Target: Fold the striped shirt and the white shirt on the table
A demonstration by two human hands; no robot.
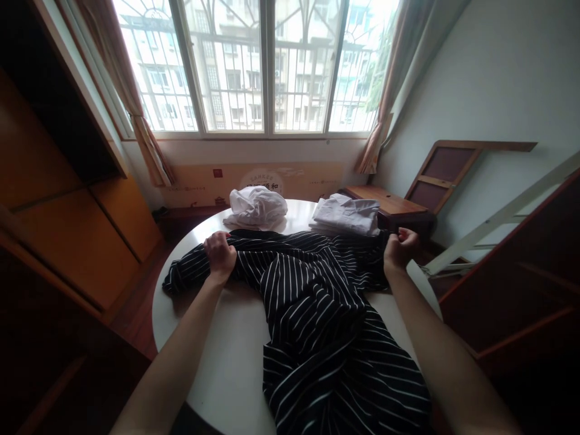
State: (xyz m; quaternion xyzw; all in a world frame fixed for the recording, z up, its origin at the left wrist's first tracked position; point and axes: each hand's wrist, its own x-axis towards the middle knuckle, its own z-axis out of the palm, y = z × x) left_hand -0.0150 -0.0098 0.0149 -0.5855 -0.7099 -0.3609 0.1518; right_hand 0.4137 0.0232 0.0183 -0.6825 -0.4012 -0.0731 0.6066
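A black shirt with white stripes (312, 296) lies spread and rumpled over a round white table (226, 362), its body hanging toward me and its sleeves out to both sides. My left hand (220, 256) is closed on the left sleeve near its middle. At the far end of the other sleeve, my right hand (401, 246) pinches the dark cloth. Beyond the shirt sit a crumpled white garment (258, 206) on the left and a folded stack of white clothes (347, 212) on the right.
Behind the table, a low wooden cabinet (389, 202) stands under the window (267, 66). Orange-brown cupboards (77, 241) line the left side. A white ladder-like frame (498, 217) and dark red wooden furniture (521, 290) are close on the right.
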